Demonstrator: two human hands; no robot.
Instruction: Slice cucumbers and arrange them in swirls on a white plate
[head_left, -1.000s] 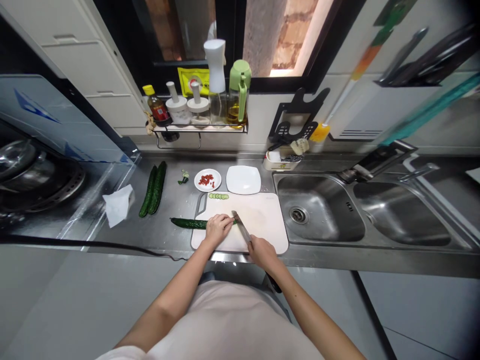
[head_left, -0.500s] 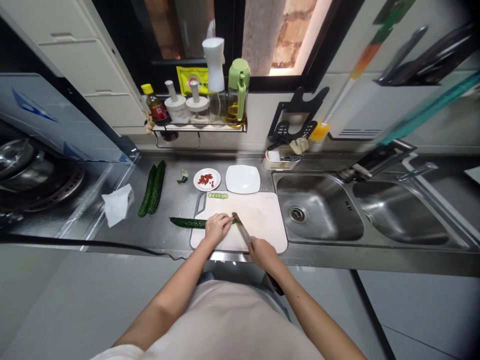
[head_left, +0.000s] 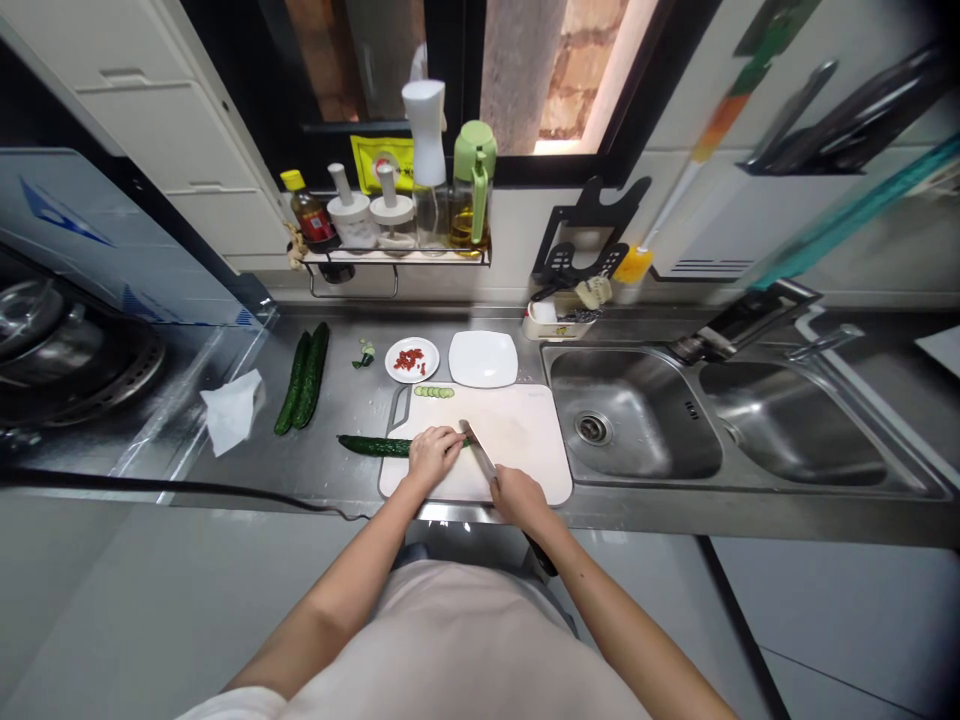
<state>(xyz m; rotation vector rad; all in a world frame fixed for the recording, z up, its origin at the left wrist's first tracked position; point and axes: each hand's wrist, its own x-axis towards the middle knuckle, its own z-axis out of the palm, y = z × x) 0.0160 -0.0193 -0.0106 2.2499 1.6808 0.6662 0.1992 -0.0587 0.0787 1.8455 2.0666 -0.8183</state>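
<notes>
A dark green cucumber [head_left: 373,446] lies across the left part of the white cutting board [head_left: 525,440], its left end past the board's edge. My left hand [head_left: 435,454] is closed over its right part. My right hand [head_left: 517,497] grips a knife [head_left: 478,450], whose blade is at the cucumber's right end, close to my left fingertips. A row of thin cucumber slices [head_left: 434,392] lies along the board's top left edge. Behind the board stand a small plate with red pieces [head_left: 412,360] and a white square plate [head_left: 484,359].
Two whole cucumbers [head_left: 303,378] and a paper towel [head_left: 232,411] lie left of the board. Green scraps [head_left: 364,354] sit near the small plate. A double sink [head_left: 637,415] is at the right. Above hangs a rack [head_left: 397,257] with bottles and jars.
The knife and my right hand have shifted very slightly left against the board. My left hand stays on the cucumber. The whole view has moved a little.
</notes>
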